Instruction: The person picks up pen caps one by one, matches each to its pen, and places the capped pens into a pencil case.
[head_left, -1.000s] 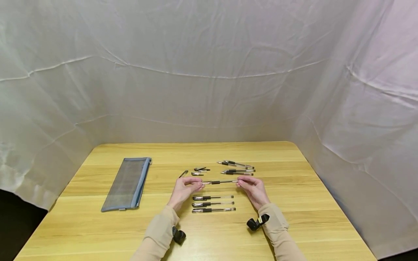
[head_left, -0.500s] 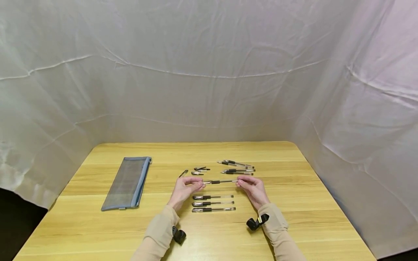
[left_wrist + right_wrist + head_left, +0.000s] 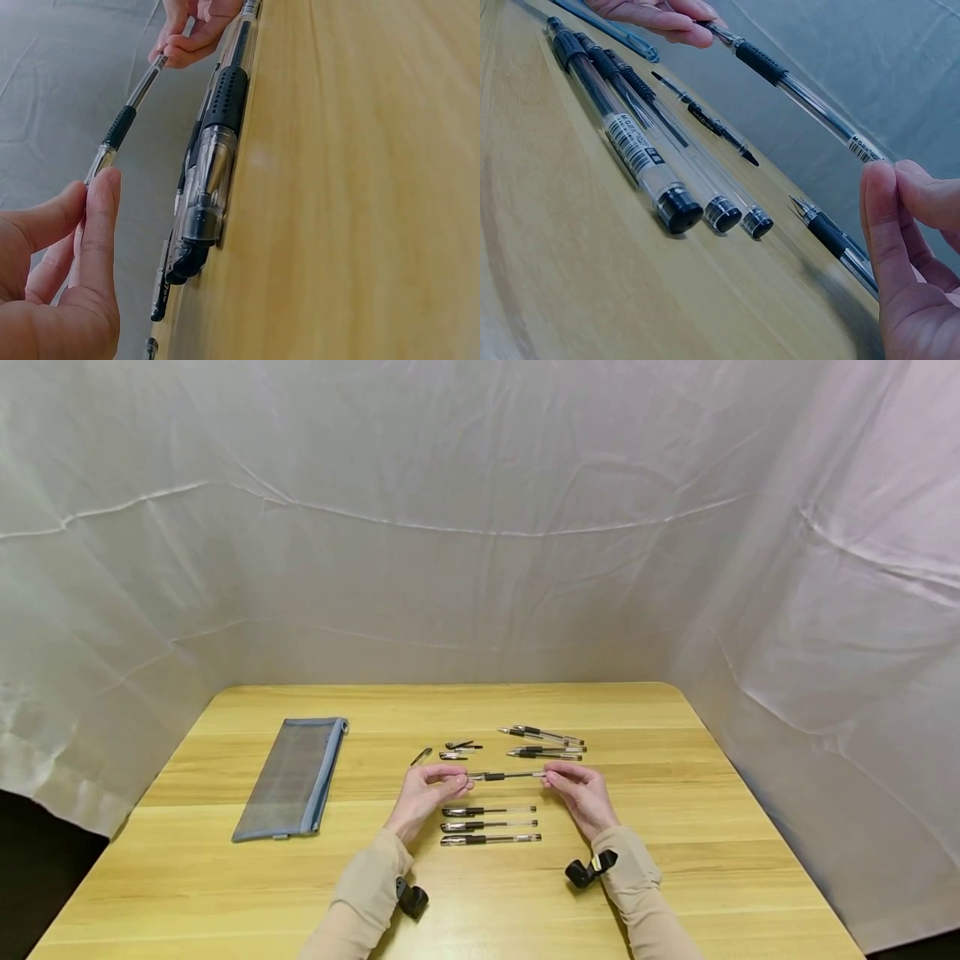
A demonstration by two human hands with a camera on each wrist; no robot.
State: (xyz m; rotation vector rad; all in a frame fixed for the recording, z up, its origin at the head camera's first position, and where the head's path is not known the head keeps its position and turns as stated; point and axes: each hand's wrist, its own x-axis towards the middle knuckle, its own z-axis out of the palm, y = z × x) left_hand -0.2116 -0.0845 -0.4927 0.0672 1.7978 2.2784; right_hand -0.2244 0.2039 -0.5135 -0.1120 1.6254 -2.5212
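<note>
A clear gel pen (image 3: 506, 776) with a black rubber grip is held level above the table between both hands. My left hand (image 3: 424, 793) pinches its capped end between thumb and fingertips. At the other end, near the barcode label, my right hand (image 3: 582, 794) pinches the barrel. Three capped pens (image 3: 634, 142) lie side by side on the table in front of the held one. Beyond it, several uncapped pens (image 3: 546, 754) lie at the right, and several loose pen caps (image 3: 453, 757) lie at the left, one of them close to my left hand.
At the left of the wooden table (image 3: 720, 860) lies a flat blue mesh zip pouch (image 3: 288, 781). A grey curtain (image 3: 480, 568) hangs behind and along the sides of the table.
Both hands and the held pen stay in nearly the same place. The whole head view has shifted very slightly; nothing was picked up or let go.
</note>
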